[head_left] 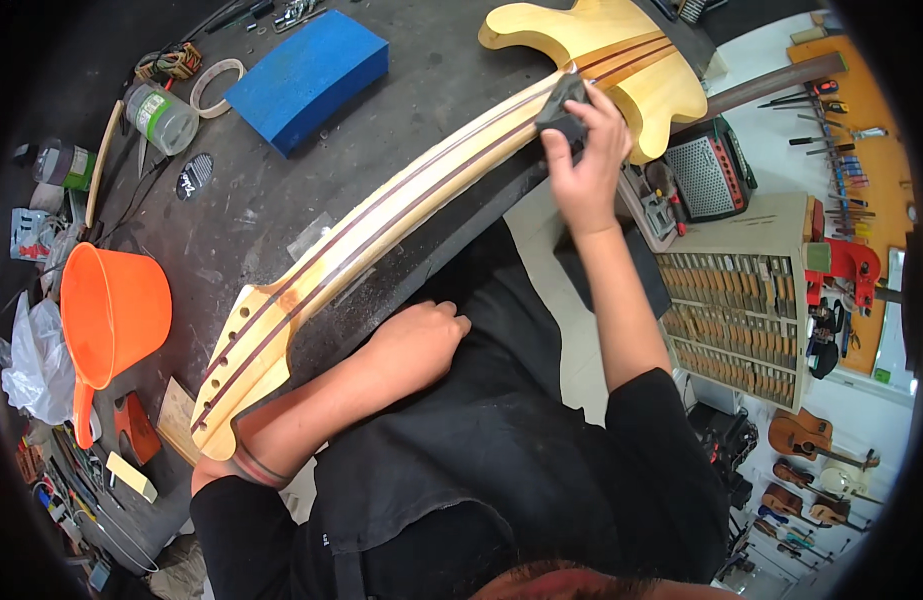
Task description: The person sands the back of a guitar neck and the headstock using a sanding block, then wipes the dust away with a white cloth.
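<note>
An unstrung, pale wooden guitar (421, 180) with dark stripes along its neck lies diagonally over the workbench edge. Its body is at the far right, and the headstock (246, 365), with a row of holes, is at the near left. My right hand (593, 150) grips a piece of dark grey sandpaper (564, 104), pressed to the neck close to the body. Whether a block sits inside the sandpaper is hidden. Curled into a loose fist, my left hand (421, 340) rests in front of my black apron, below the neck. The headstock's tip touches or overlaps my left forearm.
On the dark workbench (246, 225) are a blue block (309, 78), a tape roll (217, 88), jars and an orange dipper (111, 315). Hand tools crowd the near left. A grey speaker box (708, 175) and a tool rack (731, 310) stand at right.
</note>
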Demonstrator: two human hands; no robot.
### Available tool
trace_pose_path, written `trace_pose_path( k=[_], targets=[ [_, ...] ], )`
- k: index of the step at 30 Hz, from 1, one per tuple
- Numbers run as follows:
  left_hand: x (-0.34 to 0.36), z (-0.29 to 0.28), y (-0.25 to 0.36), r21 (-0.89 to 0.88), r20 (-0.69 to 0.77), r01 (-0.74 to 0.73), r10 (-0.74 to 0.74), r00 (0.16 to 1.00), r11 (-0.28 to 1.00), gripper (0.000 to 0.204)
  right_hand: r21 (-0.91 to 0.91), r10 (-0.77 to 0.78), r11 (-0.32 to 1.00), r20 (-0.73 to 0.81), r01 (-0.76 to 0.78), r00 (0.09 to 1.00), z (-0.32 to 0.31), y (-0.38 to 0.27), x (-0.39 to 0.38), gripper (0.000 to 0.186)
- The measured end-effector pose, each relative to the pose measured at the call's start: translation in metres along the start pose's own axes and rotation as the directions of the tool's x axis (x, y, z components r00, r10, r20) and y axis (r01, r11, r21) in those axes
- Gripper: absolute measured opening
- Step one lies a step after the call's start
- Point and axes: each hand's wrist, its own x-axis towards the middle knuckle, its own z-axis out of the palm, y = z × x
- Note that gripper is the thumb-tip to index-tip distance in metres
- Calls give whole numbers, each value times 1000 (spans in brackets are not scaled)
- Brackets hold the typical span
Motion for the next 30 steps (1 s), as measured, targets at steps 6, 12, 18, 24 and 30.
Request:
trace_pose_path(
  k=[6,12,18,24,30],
  targets=[
    [-3,-1,-2,2,-22,42,-42,999,999,15,203,-256,953,151,224,955,2,-78,-6,58],
    [0,7,-5,-10,19,44,-43,999,999,19,202,-86,977,96,65,992,18,-117,-2,46],
    [-2,-3,-1,0,45,71,-71,996,997,25,-40,98,994,0,-98,995,10,-60,21,44],
    [4,19,-6,106,-563,-135,172,808,985,24,164,-61,986,207,27,976,11,-211,6,40],
    [-8,7,2,115,39,42,-47,998,992,22,-127,197,975,100,-184,975,15,-139,24,42]
  ],
)
